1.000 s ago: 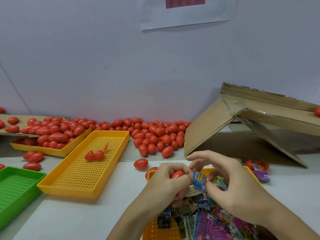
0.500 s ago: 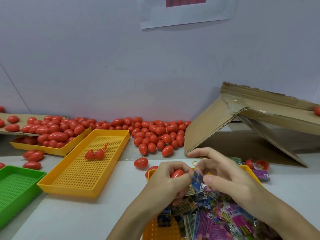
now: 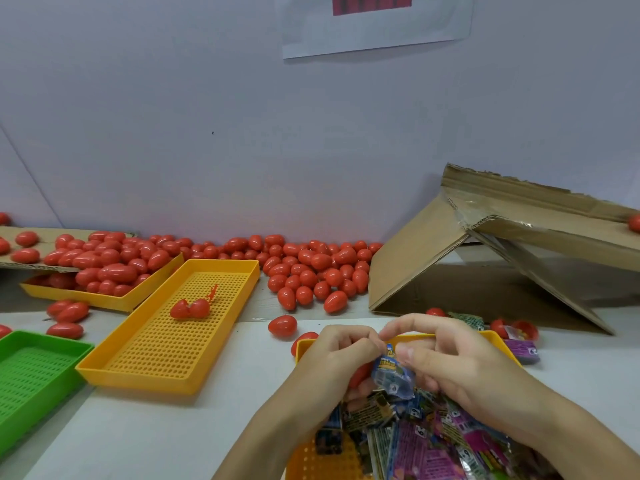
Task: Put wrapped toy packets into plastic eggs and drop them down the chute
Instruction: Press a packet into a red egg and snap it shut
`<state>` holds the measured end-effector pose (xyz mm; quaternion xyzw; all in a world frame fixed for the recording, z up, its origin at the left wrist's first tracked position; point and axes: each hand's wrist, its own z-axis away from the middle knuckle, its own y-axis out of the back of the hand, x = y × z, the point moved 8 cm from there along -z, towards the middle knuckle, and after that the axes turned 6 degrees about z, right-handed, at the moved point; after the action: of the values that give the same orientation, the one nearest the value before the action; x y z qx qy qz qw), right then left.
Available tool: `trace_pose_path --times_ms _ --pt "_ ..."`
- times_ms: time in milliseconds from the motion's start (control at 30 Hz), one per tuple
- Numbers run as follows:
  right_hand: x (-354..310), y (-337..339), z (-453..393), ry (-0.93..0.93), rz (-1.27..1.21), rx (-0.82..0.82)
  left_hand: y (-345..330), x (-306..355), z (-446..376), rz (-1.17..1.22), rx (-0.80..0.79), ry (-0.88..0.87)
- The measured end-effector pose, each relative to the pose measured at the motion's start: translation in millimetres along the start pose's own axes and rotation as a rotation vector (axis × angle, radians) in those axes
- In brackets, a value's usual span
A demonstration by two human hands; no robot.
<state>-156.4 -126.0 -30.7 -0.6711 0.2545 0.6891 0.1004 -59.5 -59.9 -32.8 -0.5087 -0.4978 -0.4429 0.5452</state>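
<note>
My left hand is closed around a red plastic egg, mostly hidden by the fingers. Touching it, my right hand pinches a blue wrapped toy packet right at the egg. Both hands hover over a yellow tray heaped with wrapped packets in purple, black and blue. The cardboard chute slopes up at the right with one red egg on it.
A big pile of red eggs lies along the wall. A yellow perforated tray holds an opened egg. Another yellow tray at the left is heaped with eggs, and a green tray sits at the near left. A loose egg lies near my hands.
My right hand has moved left and closed in on my left hand, bringing the blue packet against the egg. The packet looks more crumpled now.
</note>
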Motion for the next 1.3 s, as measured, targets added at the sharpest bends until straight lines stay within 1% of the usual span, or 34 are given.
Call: trace_pose_path --times_ms 67,133,333,400,467,533,667,733,867,933,1067,1233,1300 --pt "4 5 -2 -0.045 0.020 0.070 1 -1 -1 -0.016 0.025 0.010" --pt "9 5 -2 -0.092 0.018 0.082 1 0 -1 -0.026 0.037 0.008" --pt "8 -5 2 -0.157 0.025 -0.056 -3 -2 -1 -0.096 -0.013 0.003" --pt "7 -6 3 -0.180 0.006 -0.075 -3 -1 0 -0.096 -0.029 -0.004" --pt "5 -6 4 -0.194 -0.038 -0.057 -2 -2 -2 -0.076 -0.025 -0.012" --pt "5 1 5 -0.195 -0.082 0.012 3 -5 -5 -0.015 0.004 -0.001" --pt "3 23 5 -0.159 -0.199 0.272 9 -15 -10 0.164 0.057 0.059" --pt "2 32 7 -0.131 -0.174 0.389 9 -15 -7 0.115 0.077 0.035" --pt "-1 40 12 -0.079 -0.091 0.573 12 -6 -3 -0.127 0.152 -0.032" --pt "-3 44 16 -0.050 -0.025 0.654 11 -1 -2 -0.198 0.164 -0.070" --pt "-14 41 18 0.041 0.066 0.671 8 7 -1 -0.229 0.169 -0.136" --pt "-17 37 16 0.061 0.154 0.627 12 7 0 -0.171 0.205 -0.151" --pt "-19 35 15 0.080 0.142 0.603 12 8 -1 -0.162 0.204 -0.160"
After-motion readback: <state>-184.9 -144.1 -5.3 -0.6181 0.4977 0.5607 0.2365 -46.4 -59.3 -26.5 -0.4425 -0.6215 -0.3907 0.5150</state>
